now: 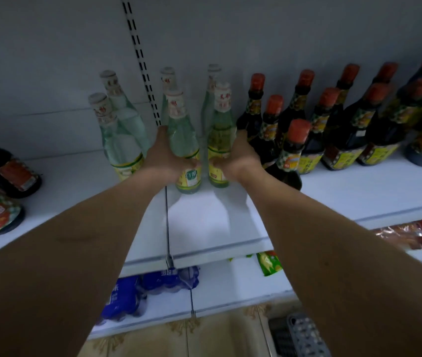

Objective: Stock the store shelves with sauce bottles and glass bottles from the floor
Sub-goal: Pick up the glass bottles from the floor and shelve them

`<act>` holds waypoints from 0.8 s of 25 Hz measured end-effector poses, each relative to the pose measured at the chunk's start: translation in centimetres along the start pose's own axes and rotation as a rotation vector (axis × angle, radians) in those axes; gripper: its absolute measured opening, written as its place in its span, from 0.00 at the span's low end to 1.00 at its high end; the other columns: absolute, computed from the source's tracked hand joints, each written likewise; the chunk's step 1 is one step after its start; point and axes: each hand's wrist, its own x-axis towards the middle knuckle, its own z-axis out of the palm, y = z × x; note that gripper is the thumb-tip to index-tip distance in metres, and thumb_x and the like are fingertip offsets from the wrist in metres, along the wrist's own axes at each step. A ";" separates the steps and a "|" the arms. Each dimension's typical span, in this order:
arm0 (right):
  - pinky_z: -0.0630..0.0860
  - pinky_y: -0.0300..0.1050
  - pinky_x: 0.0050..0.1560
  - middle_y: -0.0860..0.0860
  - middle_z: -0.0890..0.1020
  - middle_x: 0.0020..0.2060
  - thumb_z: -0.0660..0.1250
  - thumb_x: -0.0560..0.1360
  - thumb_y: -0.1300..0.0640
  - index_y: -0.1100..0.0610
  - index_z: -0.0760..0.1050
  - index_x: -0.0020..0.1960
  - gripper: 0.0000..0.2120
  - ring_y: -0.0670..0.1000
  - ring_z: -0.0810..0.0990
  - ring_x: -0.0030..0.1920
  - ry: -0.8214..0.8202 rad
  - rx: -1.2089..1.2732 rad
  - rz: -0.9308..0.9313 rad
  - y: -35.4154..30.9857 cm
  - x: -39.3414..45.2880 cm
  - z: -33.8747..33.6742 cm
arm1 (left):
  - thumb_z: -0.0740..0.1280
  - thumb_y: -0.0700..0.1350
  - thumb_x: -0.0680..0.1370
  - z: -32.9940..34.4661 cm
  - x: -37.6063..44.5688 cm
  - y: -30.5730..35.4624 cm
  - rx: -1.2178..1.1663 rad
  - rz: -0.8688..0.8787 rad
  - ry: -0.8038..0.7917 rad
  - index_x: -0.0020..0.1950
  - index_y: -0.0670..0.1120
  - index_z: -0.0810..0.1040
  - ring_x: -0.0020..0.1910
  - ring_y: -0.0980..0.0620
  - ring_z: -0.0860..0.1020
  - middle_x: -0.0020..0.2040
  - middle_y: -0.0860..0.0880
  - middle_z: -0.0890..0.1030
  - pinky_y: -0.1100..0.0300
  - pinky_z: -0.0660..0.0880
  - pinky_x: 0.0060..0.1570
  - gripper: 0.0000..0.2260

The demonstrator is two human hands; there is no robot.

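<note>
White store shelf (204,217), dim light. L hand (170,157) & R hand (234,158) each grip an upright glass bottle (188,161) (219,150), side by side mid-shelf; sauce bottles (307,124) just right.

Pale green clear glass bottles (184,140) carry white neck wraps with red characters and yellow-green labels. Dark brown, near-black sauce bottles (292,150) have orange-red caps and yellow labels with a green-and-white chequered band. The white metal shelf (217,222) sits above blue plastic packs (125,297).
</note>
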 end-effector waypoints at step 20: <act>0.79 0.61 0.37 0.57 0.82 0.38 0.58 0.82 0.55 0.54 0.71 0.54 0.04 0.58 0.80 0.35 -0.215 0.003 0.115 23.0 -27.5 8.7 | 0.64 0.35 0.79 10.1 -30.4 -17.8 -0.214 -0.199 0.030 0.44 0.44 0.76 0.34 0.47 0.77 0.41 0.45 0.79 0.61 0.74 0.31 0.07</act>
